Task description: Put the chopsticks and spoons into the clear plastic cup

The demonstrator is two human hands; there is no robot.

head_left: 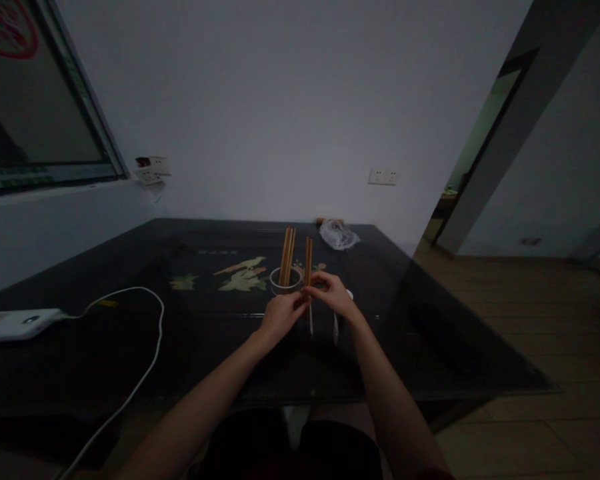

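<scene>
In the middle of the table, a pair of wooden chopsticks (309,257) stands roughly upright between my hands. My right hand (333,292) pinches them from the right side. My left hand (281,313) closes its fingertips around their lower part, just below the right fingers. Pale lower ends show beneath the fingers. Just left of the held pair is a round cup (279,289) with a light rim; several more chopsticks (287,257) lean in it. By my right wrist lies a thin patterned handle (336,328), and a small white piece shows behind the wrist.
A crumpled clear plastic bag (339,235) lies at the table's back edge near the wall. On the left, a white power bank (23,325) trails a white cable (161,323) across the dark glossy table (205,360). A dark, flat object on the right is hard to make out.
</scene>
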